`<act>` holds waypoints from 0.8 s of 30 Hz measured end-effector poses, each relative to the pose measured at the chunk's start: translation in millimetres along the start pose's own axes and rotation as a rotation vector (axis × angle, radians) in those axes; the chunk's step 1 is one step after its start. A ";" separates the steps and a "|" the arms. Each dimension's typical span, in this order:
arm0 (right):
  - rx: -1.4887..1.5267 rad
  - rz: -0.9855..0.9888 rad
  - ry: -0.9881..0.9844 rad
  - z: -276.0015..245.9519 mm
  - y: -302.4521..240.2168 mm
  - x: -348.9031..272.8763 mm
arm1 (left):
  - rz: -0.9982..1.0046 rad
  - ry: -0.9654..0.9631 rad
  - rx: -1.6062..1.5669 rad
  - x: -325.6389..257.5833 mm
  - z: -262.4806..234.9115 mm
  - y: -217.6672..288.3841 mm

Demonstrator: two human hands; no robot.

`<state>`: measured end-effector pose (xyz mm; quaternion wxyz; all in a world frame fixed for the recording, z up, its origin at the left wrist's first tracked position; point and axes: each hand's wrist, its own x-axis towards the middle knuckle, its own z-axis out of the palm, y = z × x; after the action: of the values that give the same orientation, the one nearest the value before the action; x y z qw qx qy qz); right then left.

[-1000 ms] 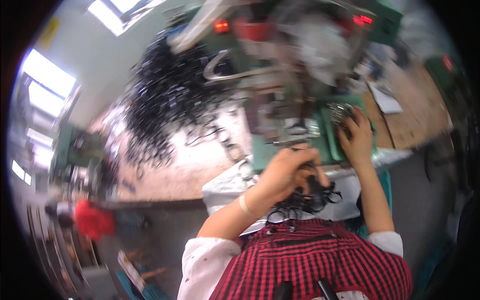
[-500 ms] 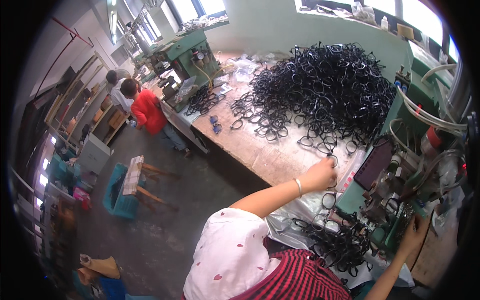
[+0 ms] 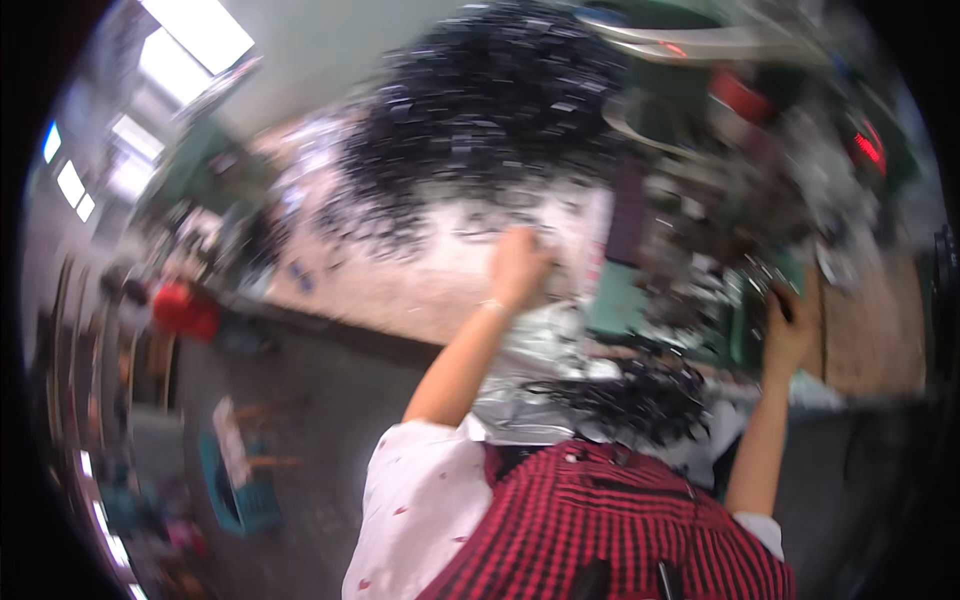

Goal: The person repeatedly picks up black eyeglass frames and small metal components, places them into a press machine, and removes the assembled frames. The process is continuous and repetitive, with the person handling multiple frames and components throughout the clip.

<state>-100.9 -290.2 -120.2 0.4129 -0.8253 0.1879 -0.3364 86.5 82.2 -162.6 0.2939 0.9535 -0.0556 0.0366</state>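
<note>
Motion smears the whole head view. My left hand (image 3: pixel 520 268) is over the bench between two heaps of black eyeglass frames, its fingers curled together around what looks like one eyeglass frame, mostly hidden. Beyond it rises the large heap of eyeglass frames (image 3: pixel 490 100). A smaller pile of black frames (image 3: pixel 640 400) lies close to my body on silvery plastic sheeting (image 3: pixel 530 405). At the right, my right hand (image 3: pixel 790 325) is beside a green bench machine (image 3: pixel 690 275), fingers bent around something dark that I cannot make out.
The wooden workbench (image 3: pixel 390 305) stretches left, with small blue pieces (image 3: pixel 300 277) near its edge. Hoses (image 3: pixel 700 45) cross above the machine. On the floor at left are a stool (image 3: pixel 232 440) and a teal crate (image 3: pixel 245 510). A person in red (image 3: pixel 185 310) stands farther off.
The view has swung right, so the bench and heaps sit farther left and higher. Both hands stay near the same places on the bench and at the machine.
</note>
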 end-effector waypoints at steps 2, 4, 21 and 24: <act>-0.042 0.060 0.087 -20.2 -1.1 -17.5 | 0.028 0.144 -0.268 -4.4 8.5 -24.4; -0.025 0.104 0.111 -40.2 -1.6 -33.5 | 0.012 0.116 -0.409 1.7 4.1 -25.9; 0.684 0.051 -0.061 33.5 -118.1 -4.2 | -0.075 -0.224 -1.302 -19.0 -20.1 30.0; 0.936 0.118 -0.133 34.3 -133.0 -3.6 | -0.073 -0.246 -1.577 -17.3 -21.7 22.5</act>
<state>-74.8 -190.8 -29.1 0.7700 -0.5580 0.0360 -0.3074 65.7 77.5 -134.0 0.8746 0.4629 -0.0661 -0.1286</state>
